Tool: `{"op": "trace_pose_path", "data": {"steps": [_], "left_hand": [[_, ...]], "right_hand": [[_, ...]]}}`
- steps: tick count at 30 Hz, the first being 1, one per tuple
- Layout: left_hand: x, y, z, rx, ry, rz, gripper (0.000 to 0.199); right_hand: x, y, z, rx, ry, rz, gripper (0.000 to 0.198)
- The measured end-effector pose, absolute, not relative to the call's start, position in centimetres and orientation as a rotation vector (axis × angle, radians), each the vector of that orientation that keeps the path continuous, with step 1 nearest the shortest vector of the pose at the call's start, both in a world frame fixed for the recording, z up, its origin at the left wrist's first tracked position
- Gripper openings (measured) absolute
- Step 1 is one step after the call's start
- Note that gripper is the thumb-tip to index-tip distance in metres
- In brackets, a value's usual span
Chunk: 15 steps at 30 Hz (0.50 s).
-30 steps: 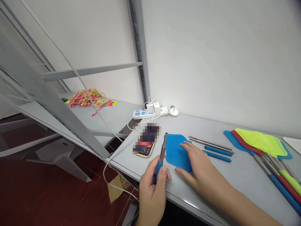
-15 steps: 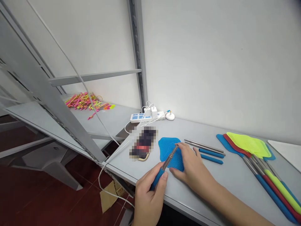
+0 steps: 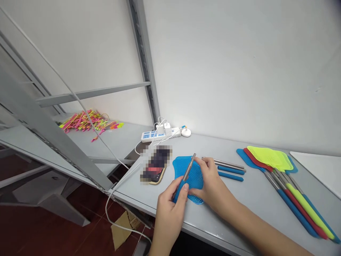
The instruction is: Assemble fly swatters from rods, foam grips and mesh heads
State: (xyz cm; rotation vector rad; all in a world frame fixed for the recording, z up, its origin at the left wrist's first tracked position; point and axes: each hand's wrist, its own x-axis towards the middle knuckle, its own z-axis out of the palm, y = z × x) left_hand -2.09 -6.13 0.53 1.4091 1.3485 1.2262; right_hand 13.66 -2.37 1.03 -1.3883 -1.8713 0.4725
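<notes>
My left hand [image 3: 170, 206] is closed around the blue handle [image 3: 180, 190] of a metal telescopic rod [image 3: 189, 166], which points up and away. Beneath the rod lies a blue mesh fly swatter head [image 3: 183, 163]. My right hand [image 3: 210, 181] has thumb and fingers curled over the right side of this blue mesh and grips it; the palm side is hidden. To the right of that hand rest loose metal rods [image 3: 226, 163] and blue handle sleeves [image 3: 230, 175].
Several fly swatters [image 3: 274, 156] in blue, red and yellow-green lie at the right. A phone [image 3: 157, 169], partly pixelated, and a power strip [image 3: 160, 135] with chargers are at the left. Cables hang past a grey metal frame [image 3: 145, 71]. Colourful pieces [image 3: 85, 121] lie on the farther shelf.
My right hand has moved from the rod's tip onto the blue mesh, whose near edge now shows lower. The rod stays in my left hand. The view has shifted slightly right.
</notes>
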Motion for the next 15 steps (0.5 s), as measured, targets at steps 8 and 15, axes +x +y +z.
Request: {"op": "trace_pose_path", "data": {"steps": [8, 15], "left_hand": [[-1.0, -6.0, 0.8, 1.313, 1.195, 1.179, 0.049], [2.6, -6.1, 2.1, 1.352, 1.01, 1.089, 0.04]], "right_hand": [[15.7, -5.1, 3.0, -1.255, -1.179, 0.945, 0.053], [18.9, -7.8, 2.5, -1.228, -0.731, 0.956, 0.052]]}}
